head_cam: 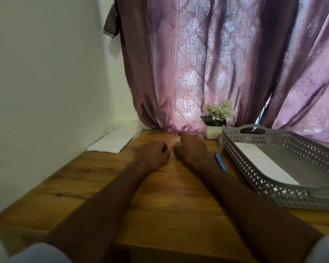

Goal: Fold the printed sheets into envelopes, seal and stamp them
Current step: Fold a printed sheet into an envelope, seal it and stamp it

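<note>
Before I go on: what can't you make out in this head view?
- Print on the sheets by the wall: too faint and small.
- Pen: near end hidden behind the right forearm.
- Left hand: fingers curled under, any contents hidden.
- Tray: right side cut off by the frame edge.
- Stamps: none visible.

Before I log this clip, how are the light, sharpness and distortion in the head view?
Head view: backlit, daylight glowing through the purple curtain and leaving the left hand and right hand dark; a soft sheen lies on the wooden table; wide-angle bending shows in the grey tray and the table edges; the picture is slightly soft overall, and the papers at far left look washed out.
</note>
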`<action>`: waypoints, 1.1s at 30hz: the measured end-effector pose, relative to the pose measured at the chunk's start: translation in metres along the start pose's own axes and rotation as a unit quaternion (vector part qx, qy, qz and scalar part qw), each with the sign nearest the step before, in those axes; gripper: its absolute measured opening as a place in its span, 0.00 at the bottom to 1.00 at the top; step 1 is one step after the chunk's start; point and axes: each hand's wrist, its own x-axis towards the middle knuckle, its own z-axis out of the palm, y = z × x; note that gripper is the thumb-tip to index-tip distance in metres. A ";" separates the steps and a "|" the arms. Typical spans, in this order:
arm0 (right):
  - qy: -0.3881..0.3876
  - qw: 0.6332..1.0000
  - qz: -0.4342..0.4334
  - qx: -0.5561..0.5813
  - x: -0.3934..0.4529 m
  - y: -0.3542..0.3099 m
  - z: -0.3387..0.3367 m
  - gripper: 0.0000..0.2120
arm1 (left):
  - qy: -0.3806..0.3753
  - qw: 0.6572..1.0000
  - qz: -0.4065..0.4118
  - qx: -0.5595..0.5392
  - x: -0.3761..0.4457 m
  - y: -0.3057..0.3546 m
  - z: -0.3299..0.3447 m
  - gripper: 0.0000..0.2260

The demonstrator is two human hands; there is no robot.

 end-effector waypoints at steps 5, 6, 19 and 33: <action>0.054 0.998 0.015 -0.001 0.001 0.015 -0.032 0.08 | -0.011 1.000 -0.002 -0.018 0.001 -0.002 0.000 0.13; 0.041 0.998 0.034 -0.028 -0.001 0.020 -0.039 0.05 | -0.012 1.000 -0.003 -0.023 0.002 -0.003 -0.001 0.13; -0.048 0.983 0.061 -0.166 -0.003 0.048 -0.043 0.14 | -0.023 0.998 -0.008 -0.064 0.001 -0.006 -0.004 0.13; 0.022 0.995 0.074 -0.059 0.005 0.045 -0.019 0.09 | -0.022 0.997 -0.004 -0.068 0.000 -0.008 -0.005 0.12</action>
